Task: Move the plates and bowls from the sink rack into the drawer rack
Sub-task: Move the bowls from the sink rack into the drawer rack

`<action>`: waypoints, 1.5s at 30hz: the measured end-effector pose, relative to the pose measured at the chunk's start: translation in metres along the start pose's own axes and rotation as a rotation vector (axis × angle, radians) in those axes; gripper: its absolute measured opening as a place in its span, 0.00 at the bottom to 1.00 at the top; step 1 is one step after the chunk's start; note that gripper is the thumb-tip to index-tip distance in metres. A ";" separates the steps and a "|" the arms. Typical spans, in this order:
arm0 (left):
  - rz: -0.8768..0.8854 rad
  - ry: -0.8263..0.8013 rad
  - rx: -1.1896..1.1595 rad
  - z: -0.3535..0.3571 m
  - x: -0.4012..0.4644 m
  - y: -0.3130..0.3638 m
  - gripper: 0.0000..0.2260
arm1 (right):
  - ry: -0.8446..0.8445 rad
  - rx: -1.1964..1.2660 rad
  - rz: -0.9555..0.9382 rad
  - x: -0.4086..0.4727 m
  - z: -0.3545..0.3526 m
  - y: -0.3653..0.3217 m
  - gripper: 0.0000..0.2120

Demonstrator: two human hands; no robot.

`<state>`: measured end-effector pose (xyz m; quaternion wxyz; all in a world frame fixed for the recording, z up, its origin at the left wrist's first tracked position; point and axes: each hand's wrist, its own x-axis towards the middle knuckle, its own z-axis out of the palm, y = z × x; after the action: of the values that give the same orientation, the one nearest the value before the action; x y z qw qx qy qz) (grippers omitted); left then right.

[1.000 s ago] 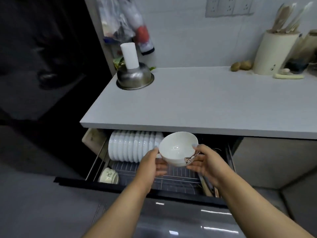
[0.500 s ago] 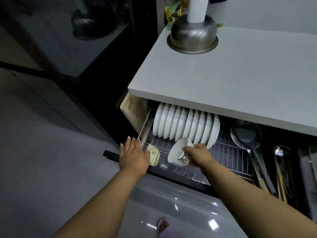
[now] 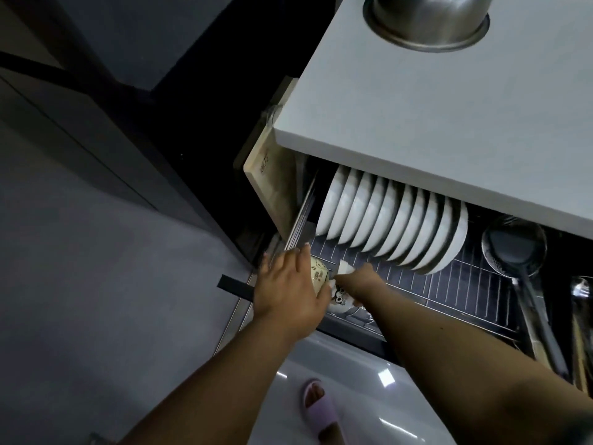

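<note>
Bare drawer rack (image 3: 449, 284) wire lies right of right hand (image 3: 359, 281) clamping bowl (image 3: 341, 300); left hand (image 3: 288, 290) fingers spread

White bowl (image 3: 341, 298) with cartoon face print, tilted on its side at front left of the drawer rack (image 3: 449, 289), mostly hidden by hands. Just beside it on the left, a cream mug (image 3: 318, 275) with print, lying tipped. Row of white plates (image 3: 391, 224) stands on edge at rack's back left, leaning right, partly under the bench (image 3: 449, 123).
</note>
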<state>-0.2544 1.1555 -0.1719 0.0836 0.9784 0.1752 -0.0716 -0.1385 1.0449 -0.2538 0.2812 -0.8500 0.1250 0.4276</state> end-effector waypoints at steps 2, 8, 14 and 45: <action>0.002 0.012 -0.011 0.001 0.000 -0.001 0.35 | -0.019 -0.037 -0.010 0.005 0.007 -0.005 0.35; 0.003 0.030 -0.052 0.004 0.000 -0.002 0.36 | -0.090 -0.039 -0.012 0.021 0.021 0.000 0.40; 0.010 0.026 -0.052 0.000 0.000 0.000 0.35 | -0.104 -0.134 -0.063 0.013 0.015 -0.001 0.34; 0.500 -0.136 -0.359 -0.034 -0.049 0.341 0.19 | 0.654 0.375 -0.335 -0.210 -0.318 0.294 0.05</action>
<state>-0.1751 0.8305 -0.0829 0.2817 0.9537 -0.0667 -0.0817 -0.1897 0.6149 -0.0442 0.4423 -0.8837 0.1434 0.0531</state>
